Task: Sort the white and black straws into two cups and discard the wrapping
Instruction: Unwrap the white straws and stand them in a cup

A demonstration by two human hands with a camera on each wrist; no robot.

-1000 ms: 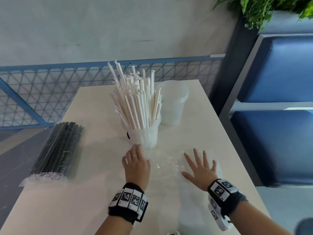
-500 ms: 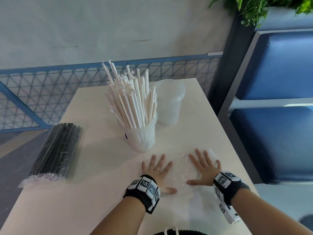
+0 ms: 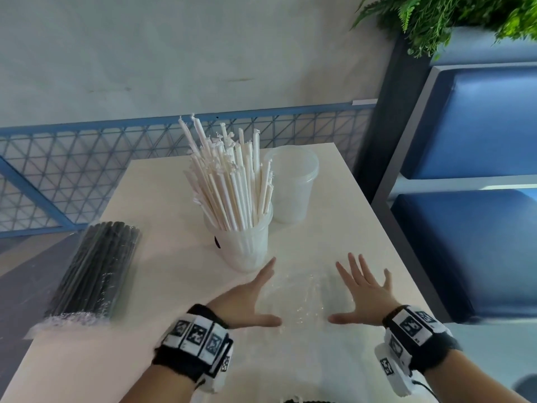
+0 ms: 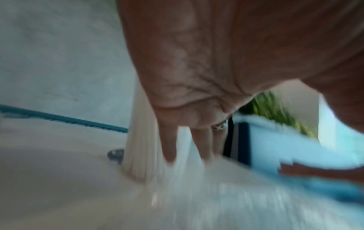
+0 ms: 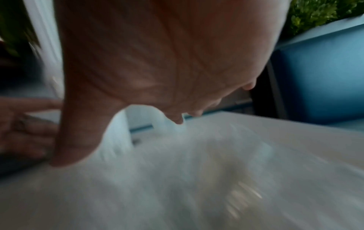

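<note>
Your table (image 3: 334, 205) narrows away from you toward a blue mesh railing (image 3: 72, 170); its right edge runs close beside your right hand, with blue seats (image 3: 470, 251) just past it. On the left, the black straws (image 3: 96, 271) lie sealed in their bag at the table's left edge, the bag's crimped end near the corner. Between that bag and your hands there is a stretch of bare tabletop, and more bare surface lies in front of your wrists.

The wrapping (image 3: 302, 301) is a clear, crinkled sheet lying flat on the table between your hands, catching small glints of light; its outline is hard to trace against the pale top. Just beyond it stands a clear cup (image 3: 241, 245) packed with white straws (image 3: 232, 184), which fan upward and lean left. A second cup (image 3: 292, 187), with nothing in it, stands upright just behind and to the right, close beside the first.

Your left hand (image 3: 247, 301) lies palm down at the wrapping's left side, fingers straight and pointing toward the full cup, thumb stretched right along the sheet's near edge. The left wrist view is blurred but shows straight fingers (image 4: 169, 144) reaching down to the surface with the straws behind them. Your right hand (image 3: 363, 298) lies palm down at the sheet's right side, fingers spread, thumb pointing left toward the other thumb. Neither hand grips anything; both are flat and spread.
</note>
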